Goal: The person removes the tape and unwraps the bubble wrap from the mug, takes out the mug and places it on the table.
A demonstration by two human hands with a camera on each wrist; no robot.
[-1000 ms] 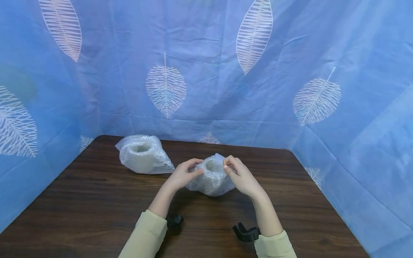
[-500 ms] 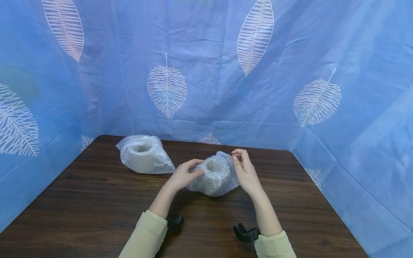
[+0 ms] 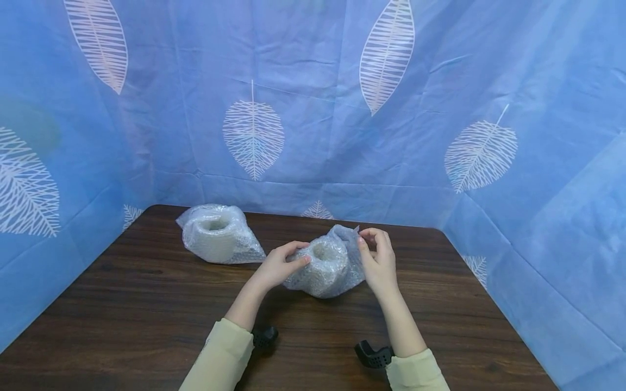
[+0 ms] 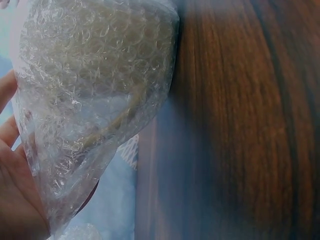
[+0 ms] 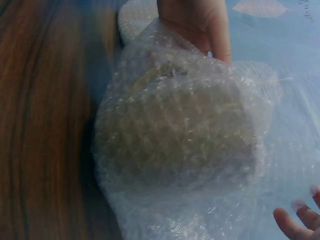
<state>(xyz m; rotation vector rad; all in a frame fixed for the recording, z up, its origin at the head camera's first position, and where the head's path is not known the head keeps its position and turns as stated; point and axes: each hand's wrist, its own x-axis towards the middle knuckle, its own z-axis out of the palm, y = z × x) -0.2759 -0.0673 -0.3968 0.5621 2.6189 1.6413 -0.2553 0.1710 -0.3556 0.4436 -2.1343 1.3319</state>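
In the head view a cup in bubble wrap [image 3: 324, 269] stands near the table's middle, its round opening facing up. A curved handle [image 4: 112, 122] shows through the plastic in the left wrist view. My left hand [image 3: 279, 266] grips the wrapped cup from its left, thumb at the near side of the rim and fingers behind. My right hand [image 3: 380, 263] is at the right of the cup, thumb and forefinger pinching the edge of the loose bubble wrap flap [image 3: 351, 244]. In the right wrist view several right fingertips [image 5: 297, 217] show beside the wrap, the thumb hidden.
A second bubble-wrapped cup [image 3: 217, 239] stands at the back left of the dark wooden table [image 3: 146, 315], its wrap tail pointing toward my left hand. A blue leaf-patterned curtain [image 3: 303, 136] encloses the back and sides.
My right hand has moved to the right, away from the cup's rim, drawing the bubble wrap flap outward. My left hand and the second cup have stayed in place.
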